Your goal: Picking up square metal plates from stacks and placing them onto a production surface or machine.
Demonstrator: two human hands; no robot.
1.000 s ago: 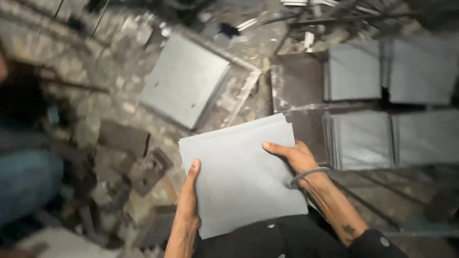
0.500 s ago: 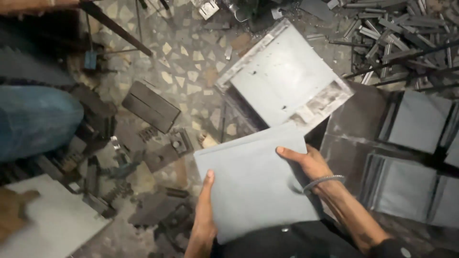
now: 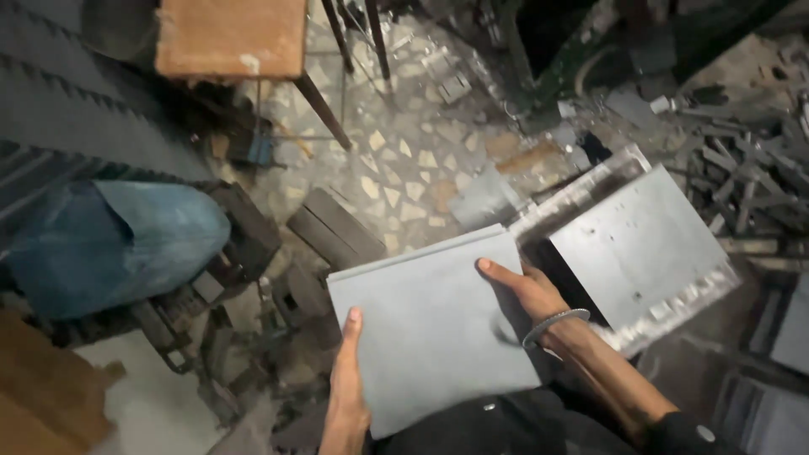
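Note:
I hold a stack of thin grey metal sheets [image 3: 430, 329] flat in front of me with both hands. My left hand [image 3: 345, 388] grips its near left edge, thumb lying on top. My right hand [image 3: 527, 291] rests on the right side of the top sheet, fingers spread over it, a metal bangle on the wrist. To the right of the stack, a square grey metal tray [image 3: 636, 244] with bent bright edges lies on the floor.
A person's knee in blue jeans [image 3: 118, 244] is at the left. A wooden stool [image 3: 232, 38] with dark metal legs stands at the top left. Dark metal blocks [image 3: 333, 227] lie on the mosaic floor, and scrap metal strips [image 3: 742, 177] pile up at the right.
The view has swung left and down: the tray and the stack have shifted rightward in frame, and the stool and knee have come in. Both hands keep the same hold on the sheets.

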